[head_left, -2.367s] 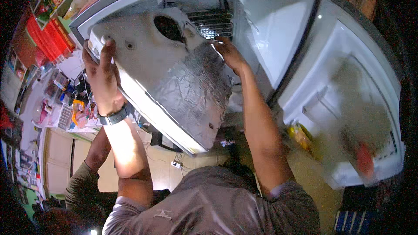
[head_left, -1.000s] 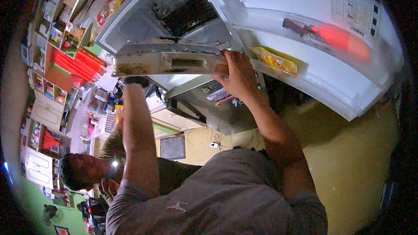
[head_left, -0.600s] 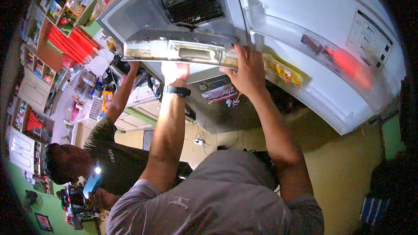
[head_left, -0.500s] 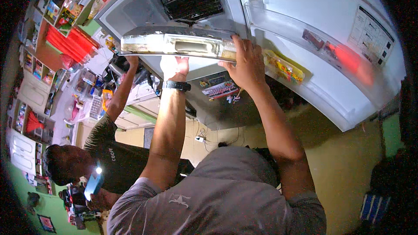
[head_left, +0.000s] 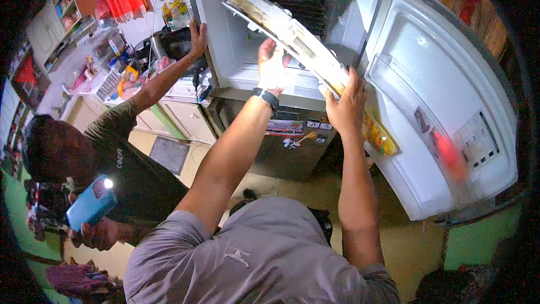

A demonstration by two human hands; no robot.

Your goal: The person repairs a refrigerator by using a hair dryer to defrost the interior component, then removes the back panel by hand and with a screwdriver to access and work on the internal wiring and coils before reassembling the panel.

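A long white plastic freezer panel (head_left: 298, 36), stained yellow-brown along its edges, is held tilted in front of an open freezer compartment (head_left: 230, 50). Its left end is higher than its right. My right hand (head_left: 346, 107) is closed around the lower right end. My left hand (head_left: 274, 67), glaring under bright light, is at the panel's lower edge near the middle, fingers curled against it; the glare partly hides the grip. Behind the panel, dark finned coils (head_left: 306, 17) show at the compartment's back.
To the right the freezer door (head_left: 416, 135) stands wide open, with a yellow packet (head_left: 379, 135) in its shelf. At my left, a person (head_left: 135, 157) holds a lit blue phone (head_left: 93, 205) and rests one hand at the fridge's side. A cluttered counter (head_left: 84, 87) lies beyond.
The panel has gone from nearly level to a steep tilt, its left end raised and its right end lowered. The view has shifted, showing more of the freezer compartment. The phone appears closer.
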